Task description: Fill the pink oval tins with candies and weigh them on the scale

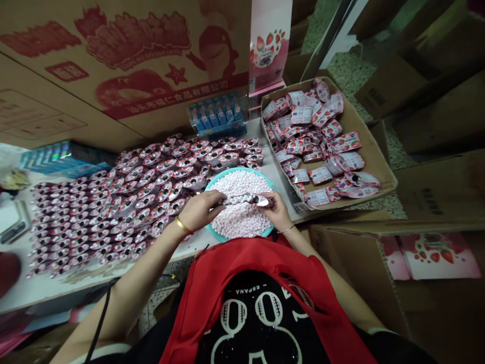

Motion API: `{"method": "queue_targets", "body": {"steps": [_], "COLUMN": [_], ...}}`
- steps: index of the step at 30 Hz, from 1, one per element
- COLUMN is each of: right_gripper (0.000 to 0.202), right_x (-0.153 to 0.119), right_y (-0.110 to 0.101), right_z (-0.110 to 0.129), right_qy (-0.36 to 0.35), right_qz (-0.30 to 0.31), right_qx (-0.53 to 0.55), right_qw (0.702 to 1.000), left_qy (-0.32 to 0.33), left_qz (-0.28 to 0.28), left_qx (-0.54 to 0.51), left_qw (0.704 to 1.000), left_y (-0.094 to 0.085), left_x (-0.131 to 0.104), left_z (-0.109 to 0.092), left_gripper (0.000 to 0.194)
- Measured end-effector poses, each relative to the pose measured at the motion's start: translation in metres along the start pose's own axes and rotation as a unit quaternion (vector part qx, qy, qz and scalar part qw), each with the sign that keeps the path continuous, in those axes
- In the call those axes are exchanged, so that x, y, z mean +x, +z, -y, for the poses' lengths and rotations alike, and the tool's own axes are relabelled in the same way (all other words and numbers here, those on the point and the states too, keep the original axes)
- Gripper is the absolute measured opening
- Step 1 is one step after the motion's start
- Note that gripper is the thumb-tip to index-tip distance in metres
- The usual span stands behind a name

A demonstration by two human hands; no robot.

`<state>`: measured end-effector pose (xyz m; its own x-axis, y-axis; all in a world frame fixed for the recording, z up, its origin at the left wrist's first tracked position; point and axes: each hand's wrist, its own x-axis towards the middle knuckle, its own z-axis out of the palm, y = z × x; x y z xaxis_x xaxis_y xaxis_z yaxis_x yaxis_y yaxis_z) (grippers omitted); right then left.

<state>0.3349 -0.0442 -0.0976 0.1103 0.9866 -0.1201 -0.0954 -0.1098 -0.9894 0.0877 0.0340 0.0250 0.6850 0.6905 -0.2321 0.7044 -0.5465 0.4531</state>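
A turquoise basin (210, 233) full of small white candies (242, 222) stands in front of my body. Over it, my left hand (202, 210) is closed, its fingers pinching the end of a narrow scoop (235, 199) with white candies in it. My right hand (278, 210) grips a small foil packet (262, 200), its silvery open mouth turned toward the scoop. The scoop's far end meets or lies very near that mouth; I cannot tell if they touch. Left of the basin, many pink-and-white packets (166, 177) stand upright in rows, dark openings facing up.
To the right, a shallow cardboard box (386, 177) holds a heap of strawberry-print packets (322, 136). Large printed cartons (151, 60) wall off the back of the white table (22, 283). Blue packs (217, 115) lean there. An open carton (348, 258) is at lower right.
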Motion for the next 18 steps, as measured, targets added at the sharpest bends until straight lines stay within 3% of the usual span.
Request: {"method": "queue_targets", "body": {"steps": [5, 10, 13, 15, 18], "right_gripper": [0.027, 0.03, 0.032, 0.033, 0.038], "right_x": [-0.001, -0.001, -0.001, -0.001, -0.002], "right_y": [0.008, 0.013, 0.013, 0.013, 0.011], "right_z": [-0.003, -0.005, -0.006, -0.005, 0.0], "right_qy": [-0.034, -0.004, 0.011, 0.016, 0.032], "right_qz": [0.022, 0.017, 0.011, 0.002, -0.014], "right_qx": [-0.021, 0.002, 0.021, 0.033, 0.051], "right_qw": [0.999, 1.0, 1.0, 0.999, 0.998], "left_qy": [-0.038, -0.044, -0.058, -0.089, -0.155], "left_qz": [0.073, 0.084, 0.06, 0.025, 0.004], "left_qx": [0.166, 0.212, 0.199, 0.17, 0.129], "left_qw": [0.983, 0.973, 0.976, 0.981, 0.979], "left_y": [-0.016, -0.032, -0.04, -0.039, -0.016], "left_x": [0.01, 0.014, 0.009, 0.004, -0.007], "left_z": [-0.042, -0.069, -0.064, -0.048, -0.013], "left_gripper": [0.017, 0.02, 0.018, 0.019, 0.02]}}
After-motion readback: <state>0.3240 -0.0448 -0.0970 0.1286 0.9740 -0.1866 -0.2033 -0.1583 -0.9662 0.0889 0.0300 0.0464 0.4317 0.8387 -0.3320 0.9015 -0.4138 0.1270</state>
